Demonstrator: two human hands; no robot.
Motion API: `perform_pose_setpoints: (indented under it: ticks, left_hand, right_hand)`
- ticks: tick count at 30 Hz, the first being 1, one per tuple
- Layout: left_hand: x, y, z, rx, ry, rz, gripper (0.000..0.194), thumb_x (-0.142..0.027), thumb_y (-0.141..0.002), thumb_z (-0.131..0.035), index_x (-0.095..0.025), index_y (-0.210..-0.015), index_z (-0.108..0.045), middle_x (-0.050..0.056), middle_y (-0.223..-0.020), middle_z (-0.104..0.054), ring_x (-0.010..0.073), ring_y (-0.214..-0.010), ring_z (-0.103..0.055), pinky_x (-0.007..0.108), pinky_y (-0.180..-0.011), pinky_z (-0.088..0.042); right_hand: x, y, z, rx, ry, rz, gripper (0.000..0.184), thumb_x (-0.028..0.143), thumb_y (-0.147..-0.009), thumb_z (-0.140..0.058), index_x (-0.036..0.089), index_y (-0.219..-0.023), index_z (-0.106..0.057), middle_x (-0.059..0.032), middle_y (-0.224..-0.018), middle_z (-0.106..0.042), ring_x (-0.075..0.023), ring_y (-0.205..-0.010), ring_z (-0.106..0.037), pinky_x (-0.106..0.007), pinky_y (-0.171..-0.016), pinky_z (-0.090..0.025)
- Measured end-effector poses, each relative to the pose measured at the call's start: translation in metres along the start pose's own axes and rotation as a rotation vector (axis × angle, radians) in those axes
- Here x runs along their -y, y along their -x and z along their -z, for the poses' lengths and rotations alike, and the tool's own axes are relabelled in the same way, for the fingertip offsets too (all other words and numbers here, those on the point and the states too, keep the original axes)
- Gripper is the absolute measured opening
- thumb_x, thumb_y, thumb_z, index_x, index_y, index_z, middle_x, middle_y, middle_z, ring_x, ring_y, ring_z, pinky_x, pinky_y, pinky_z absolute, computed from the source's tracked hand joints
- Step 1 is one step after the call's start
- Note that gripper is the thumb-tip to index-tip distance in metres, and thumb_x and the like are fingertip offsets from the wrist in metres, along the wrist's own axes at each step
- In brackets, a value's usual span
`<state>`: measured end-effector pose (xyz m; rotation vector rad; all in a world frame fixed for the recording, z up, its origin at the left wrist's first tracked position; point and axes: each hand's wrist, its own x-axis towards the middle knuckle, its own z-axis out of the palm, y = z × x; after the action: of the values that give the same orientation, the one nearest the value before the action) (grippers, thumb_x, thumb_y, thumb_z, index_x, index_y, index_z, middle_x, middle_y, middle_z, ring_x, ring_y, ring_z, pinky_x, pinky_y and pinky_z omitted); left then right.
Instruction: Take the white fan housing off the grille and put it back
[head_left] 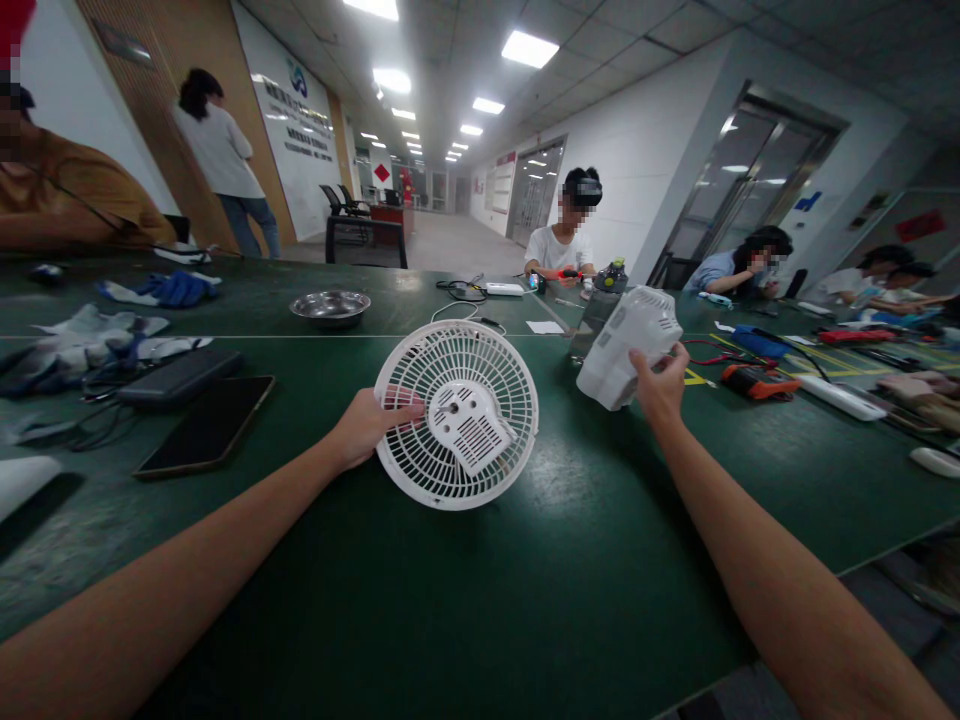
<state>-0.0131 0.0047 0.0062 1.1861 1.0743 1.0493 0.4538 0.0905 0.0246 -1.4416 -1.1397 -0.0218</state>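
A round white fan grille [457, 488] with a slotted motor mount at its centre is held up over the green table. My left hand [369, 425] grips its left side, thumb across the bars and the other fingers behind. To the right, my right hand [660, 385] is closed around a white plastic housing [626, 345] with vent slots at its top end. That housing is tilted and raised above the tabletop, apart from the grille. Its far side is hidden, as are some of my right fingers.
On the green table [420, 600], a steel bowl [330, 308] sits beyond the grille. At left lie a black phone [206, 428], a dark case [180, 378] and gloves [82, 345]. A bottle [596, 310] stands behind the housing; an orange-black meter [759, 382] lies right. Several people sit around.
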Motion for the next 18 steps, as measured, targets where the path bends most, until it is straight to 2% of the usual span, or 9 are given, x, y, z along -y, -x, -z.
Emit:
perform_pose_setpoints:
  ticks: [5, 9, 12, 16, 18]
  left_hand:
    - [-0.001, 0.001, -0.002, -0.003, 0.012, -0.014, 0.028, -0.025, -0.073, -0.08, -0.016, -0.097, -0.071, 0.008, -0.092, -0.076, 0.0254, -0.085, -0.073, 0.047, -0.084, -0.057]
    - [-0.002, 0.002, -0.004, -0.005, 0.02, -0.018, 0.028, -0.025, -0.073, -0.08, -0.015, -0.098, -0.071, 0.008, -0.091, -0.076, 0.0248, -0.085, -0.073, 0.047, -0.084, -0.057]
    - [-0.003, 0.003, -0.005, -0.015, 0.005, -0.04, 0.028, -0.025, -0.073, -0.08, -0.014, -0.097, -0.07, 0.007, -0.091, -0.075, 0.0234, -0.083, -0.072, 0.046, -0.084, -0.057]
    - [-0.001, 0.001, -0.003, -0.02, 0.007, -0.06, 0.028, -0.025, -0.072, -0.081, -0.014, -0.096, -0.07, 0.006, -0.089, -0.075, 0.0219, -0.082, -0.071, 0.043, -0.084, -0.056]
    - [0.0, 0.0, -0.002, -0.015, -0.004, -0.066, 0.029, -0.026, -0.071, -0.081, -0.014, -0.095, -0.07, 0.006, -0.09, -0.075, 0.0217, -0.083, -0.071, 0.042, -0.084, -0.056]
  right_hand:
    - [0.003, -0.005, 0.001, -0.083, -0.05, 0.074, 0.08, 0.054, -0.068, -0.074, 0.015, -0.131, -0.047, -0.0126, -0.11, -0.065, -0.0274, -0.096, -0.063, -0.045, -0.089, -0.049]
    - [0.002, -0.006, 0.0, -0.064, -0.116, 0.075, 0.08, 0.049, -0.069, -0.074, 0.017, -0.135, -0.042, -0.0132, -0.12, -0.061, -0.0257, -0.096, -0.064, -0.042, -0.085, -0.051]
    - [0.005, -0.005, 0.002, -0.082, -0.071, 0.104, 0.079, 0.046, -0.071, -0.072, 0.018, -0.137, -0.039, -0.0144, -0.125, -0.057, -0.0263, -0.099, -0.063, -0.044, -0.088, -0.05]
    - [0.017, -0.001, 0.008, -0.144, 0.1, 0.285, 0.081, 0.045, -0.07, -0.073, 0.016, -0.138, -0.039, -0.016, -0.128, -0.054, -0.0328, -0.119, -0.053, -0.054, -0.103, -0.038]
    - [0.029, 0.006, 0.009, -0.151, 0.137, 0.376, 0.084, 0.046, -0.068, -0.075, 0.016, -0.139, -0.039, -0.0171, -0.132, -0.052, -0.0347, -0.124, -0.049, -0.055, -0.105, -0.035]
